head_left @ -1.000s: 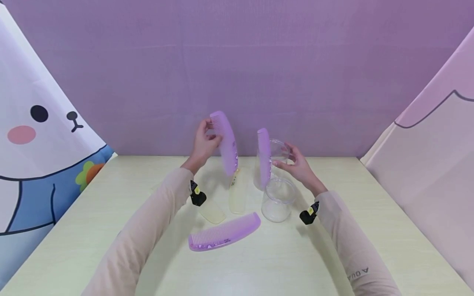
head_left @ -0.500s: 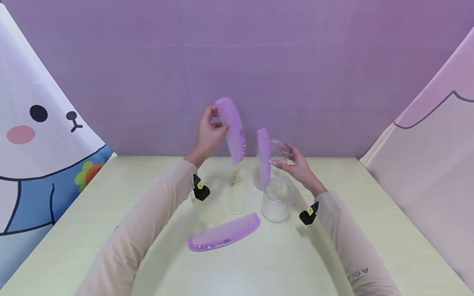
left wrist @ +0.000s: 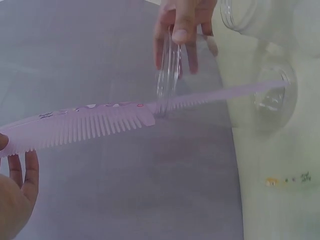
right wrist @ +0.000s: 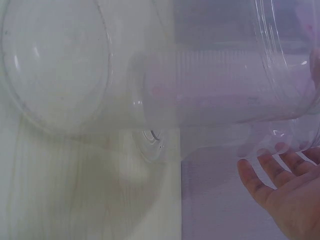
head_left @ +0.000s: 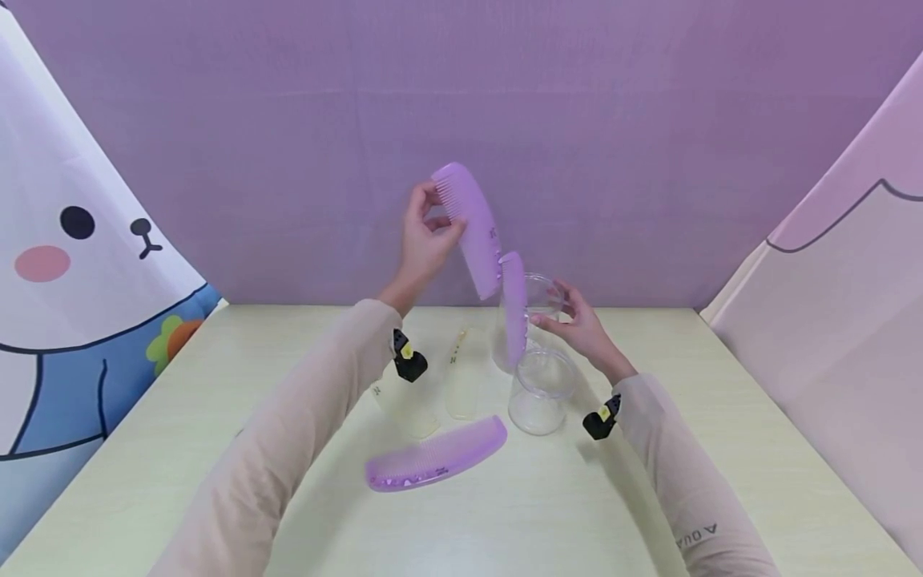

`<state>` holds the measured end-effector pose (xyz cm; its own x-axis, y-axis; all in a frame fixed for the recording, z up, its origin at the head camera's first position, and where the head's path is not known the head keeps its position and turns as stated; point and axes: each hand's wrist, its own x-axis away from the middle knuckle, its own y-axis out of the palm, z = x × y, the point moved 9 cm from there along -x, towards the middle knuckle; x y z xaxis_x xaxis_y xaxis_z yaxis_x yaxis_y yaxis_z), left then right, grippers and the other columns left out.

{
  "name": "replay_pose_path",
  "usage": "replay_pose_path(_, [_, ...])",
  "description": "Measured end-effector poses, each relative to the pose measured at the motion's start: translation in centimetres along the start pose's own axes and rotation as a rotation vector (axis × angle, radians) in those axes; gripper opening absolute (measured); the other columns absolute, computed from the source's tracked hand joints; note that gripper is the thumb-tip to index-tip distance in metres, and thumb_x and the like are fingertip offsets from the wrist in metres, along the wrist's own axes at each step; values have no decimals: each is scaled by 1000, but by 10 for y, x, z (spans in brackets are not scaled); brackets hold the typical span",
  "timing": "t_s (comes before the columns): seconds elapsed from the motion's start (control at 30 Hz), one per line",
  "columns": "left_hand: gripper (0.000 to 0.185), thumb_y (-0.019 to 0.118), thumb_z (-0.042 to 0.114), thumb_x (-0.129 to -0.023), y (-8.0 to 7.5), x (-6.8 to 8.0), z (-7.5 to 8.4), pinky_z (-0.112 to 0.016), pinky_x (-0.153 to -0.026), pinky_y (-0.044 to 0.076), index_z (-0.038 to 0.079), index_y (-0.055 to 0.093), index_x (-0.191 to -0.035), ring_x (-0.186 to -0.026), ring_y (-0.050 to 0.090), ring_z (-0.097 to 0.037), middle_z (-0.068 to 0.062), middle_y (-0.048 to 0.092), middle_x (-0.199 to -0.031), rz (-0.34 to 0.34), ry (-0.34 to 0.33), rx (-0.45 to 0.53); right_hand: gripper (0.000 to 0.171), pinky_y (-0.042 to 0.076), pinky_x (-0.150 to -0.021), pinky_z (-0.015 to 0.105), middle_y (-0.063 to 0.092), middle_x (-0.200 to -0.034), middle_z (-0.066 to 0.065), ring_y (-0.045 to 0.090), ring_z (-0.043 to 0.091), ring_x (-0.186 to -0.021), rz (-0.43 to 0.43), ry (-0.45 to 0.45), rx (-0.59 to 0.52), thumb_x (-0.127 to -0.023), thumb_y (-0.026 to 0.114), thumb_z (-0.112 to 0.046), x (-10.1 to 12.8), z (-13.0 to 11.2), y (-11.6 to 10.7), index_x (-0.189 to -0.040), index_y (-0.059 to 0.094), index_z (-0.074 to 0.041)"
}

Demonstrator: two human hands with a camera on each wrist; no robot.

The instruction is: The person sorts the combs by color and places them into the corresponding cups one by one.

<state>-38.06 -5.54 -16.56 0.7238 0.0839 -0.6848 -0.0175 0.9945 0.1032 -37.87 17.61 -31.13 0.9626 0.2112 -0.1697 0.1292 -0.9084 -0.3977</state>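
My left hand (head_left: 424,247) pinches a purple comb (head_left: 469,228) near its upper end. That comb slants in the air, its lower end beside the top of a second purple comb (head_left: 515,308). The second comb stands upright in a clear plastic jar (head_left: 542,295) at the back of the table. My right hand (head_left: 582,327) grips this jar by its rim, thumb on the near side. In the left wrist view the held comb (left wrist: 85,125) reaches toward the jar's mouth, outside it. The right wrist view shows fingers (right wrist: 255,180) against the clear wall.
Another clear jar (head_left: 541,397) stands in front of the gripped one. A third purple comb (head_left: 437,454) lies flat on the table (head_left: 577,513). Two pale yellow see-through combs lie behind it, one upright in view (head_left: 462,377), one slanting (head_left: 411,413). A purple backdrop (head_left: 613,160) rises behind.
My left hand has lifted the purple comb up and to the right, from above the yellow comb to beside the standing purple comb. The right hand and jar have stayed still.
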Motion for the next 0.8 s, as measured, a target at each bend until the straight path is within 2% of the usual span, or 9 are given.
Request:
replay_pose_path(0.1, [42, 56, -19, -74, 6, 3, 10, -33, -78, 48, -15, 40, -112, -96, 49, -22, -25, 49, -104, 0, -10, 8, 81, 28, -106, 54, 24, -147, 21, 27, 40, -133, -1, -1, -2, -84, 65, -15, -1, 1, 0, -145, 13, -5])
replay_pose_path(0.2, [42, 56, -20, -74, 12, 5, 12, -38, -80, 49, -16, 40, -113, -95, 49, -22, -24, 49, -104, 3, -9, 19, 82, 28, -106, 55, 25, -147, 21, 27, 41, -133, -5, -5, -8, -83, 66, -15, -4, 5, 0, -145, 13, -5])
replay_pose_path(0.37, [42, 56, -20, -73, 22, 7, 9, -44, -79, 51, -16, 40, -112, -87, 52, -24, -23, 49, -100, 28, -1, 46, 84, 28, -106, 54, 27, -148, 17, 28, 37, -133, 1, -7, -6, -82, 68, -21, -12, 21, -3, -146, 14, -10])
replay_pose_path(0.5, [42, 56, -19, -74, 28, 10, 6, -47, -76, 53, -16, 40, -113, -78, 55, -33, -23, 48, -99, 44, 4, 50, 85, 29, -107, 52, 28, -147, 15, 30, 34, -133, 10, -17, 8, -81, 69, -25, -16, 28, -4, -146, 14, -12])
replay_pose_path(0.63, [39, 55, -18, -75, 34, 15, 6, -49, -75, 52, -17, 40, -111, -81, 55, -41, -28, 48, -101, 52, 22, 28, 85, 29, -107, 52, 29, -147, 14, 31, 34, -133, 15, -19, 13, -81, 69, -26, -16, 29, -4, -145, 15, -12])
replay_pose_path(0.8, [39, 55, -16, -76, 39, 21, -3, -47, -74, 54, -16, 40, -112, -82, 56, -43, -29, 48, -103, 54, -5, 11, 85, 30, -106, 53, 29, -147, 14, 30, 34, -133, 15, -17, 15, -81, 69, -26, -17, 30, -5, -146, 15, -12])
